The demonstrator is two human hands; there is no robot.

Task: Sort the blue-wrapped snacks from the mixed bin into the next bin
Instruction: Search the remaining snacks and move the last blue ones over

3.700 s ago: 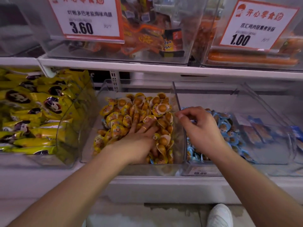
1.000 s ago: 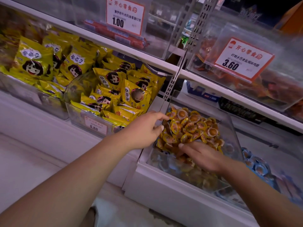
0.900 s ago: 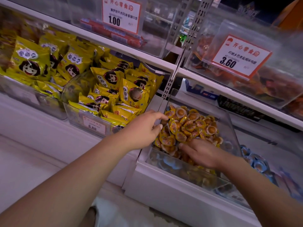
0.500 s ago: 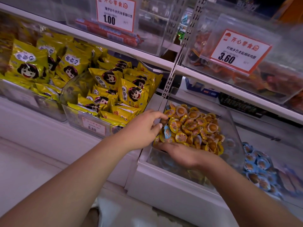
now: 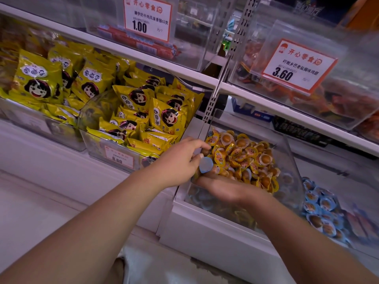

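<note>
One blue snack (image 5: 205, 165) sits pinched in my left hand (image 5: 180, 160) at the mixed bin's (image 5: 291, 160) near corner, while my right hand (image 5: 223, 186), grip unclear, digs below, probably hunting more for the blue bin (image 5: 356, 193).

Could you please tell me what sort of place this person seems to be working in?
Most likely a snack shop or supermarket aisle. Price tags hang on clear bins set on white shelves, and the bins hold many identical wrapped snacks and yellow packets.

Round blue-wrapped snack (image 5: 205, 165) upright at mixed bin's (image 5: 295, 171) near-left corner.
</note>
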